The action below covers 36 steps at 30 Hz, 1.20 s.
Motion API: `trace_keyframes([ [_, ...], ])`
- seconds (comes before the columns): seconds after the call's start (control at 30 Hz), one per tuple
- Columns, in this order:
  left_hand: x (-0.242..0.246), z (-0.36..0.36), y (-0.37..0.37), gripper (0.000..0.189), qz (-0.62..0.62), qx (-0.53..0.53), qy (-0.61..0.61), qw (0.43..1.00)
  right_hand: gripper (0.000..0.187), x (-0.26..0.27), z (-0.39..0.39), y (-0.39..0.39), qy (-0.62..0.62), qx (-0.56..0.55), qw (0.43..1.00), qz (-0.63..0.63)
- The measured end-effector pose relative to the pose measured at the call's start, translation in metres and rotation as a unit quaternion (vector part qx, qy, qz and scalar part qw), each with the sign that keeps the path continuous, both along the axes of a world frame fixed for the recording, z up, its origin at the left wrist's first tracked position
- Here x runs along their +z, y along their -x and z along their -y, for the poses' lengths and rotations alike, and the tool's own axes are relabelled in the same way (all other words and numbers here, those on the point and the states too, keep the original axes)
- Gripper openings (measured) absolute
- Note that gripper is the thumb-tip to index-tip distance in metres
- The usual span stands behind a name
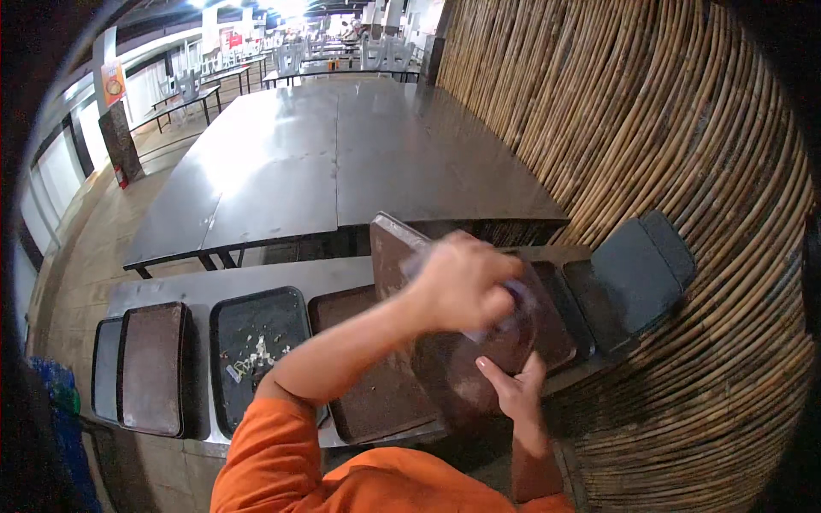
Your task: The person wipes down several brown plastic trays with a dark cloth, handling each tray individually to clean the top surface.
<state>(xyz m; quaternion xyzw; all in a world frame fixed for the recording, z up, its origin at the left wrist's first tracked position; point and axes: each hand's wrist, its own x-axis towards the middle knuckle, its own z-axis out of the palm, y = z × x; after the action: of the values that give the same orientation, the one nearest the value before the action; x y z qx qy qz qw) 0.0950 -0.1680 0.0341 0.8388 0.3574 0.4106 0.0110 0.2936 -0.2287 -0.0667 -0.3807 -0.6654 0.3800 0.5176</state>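
Note:
A brown serving tray (pixel 465 378) is tilted up in front of me, and my right hand (pixel 518 388) grips its near edge with the thumb on top. My left hand (pixel 468 282) reaches across over the tray, closed around a greyish-purple cloth (pixel 524 304). Motion blurs both hand and cloth, so the cloth's exact shape is unclear. Below, a brown tray (pixel 378 404) lies flat on the metal table. Left of it sits a dark tray (pixel 256 314) with pale food scraps and a small wrapper.
Brown trays (pixel 154 369) are stacked at the table's (pixel 199 292) left end. Grey-green trays (pixel 641 269) lean at the right end, near a bamboo-pole wall (pixel 616 115). A large metal table (pixel 385 154) stands beyond. A blue plastic bag (pixel 61 417) is at lower left.

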Motion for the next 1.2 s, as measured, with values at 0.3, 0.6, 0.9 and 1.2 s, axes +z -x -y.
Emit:
trace_keyframes([
  [0.3,-0.163,-0.095,0.15,0.051,0.665,-0.101,0.302,0.676,0.045,-0.015,0.013,-0.03,0.013,0.04,0.998,-0.042],
  [0.6,0.015,-0.023,0.006,0.034,0.193,0.059,0.07,0.977,0.064,0.052,-0.003,-0.053,0.098,0.134,0.968,0.19],
  [0.9,-0.185,-0.091,0.084,0.042,0.158,0.145,0.043,0.976,0.064,0.018,0.017,-0.046,0.154,0.062,0.986,0.022],
  [1.2,-0.186,-0.078,-0.03,0.041,0.538,0.169,0.214,0.798,0.057,0.018,-0.032,-0.058,0.157,0.009,0.987,0.018],
])
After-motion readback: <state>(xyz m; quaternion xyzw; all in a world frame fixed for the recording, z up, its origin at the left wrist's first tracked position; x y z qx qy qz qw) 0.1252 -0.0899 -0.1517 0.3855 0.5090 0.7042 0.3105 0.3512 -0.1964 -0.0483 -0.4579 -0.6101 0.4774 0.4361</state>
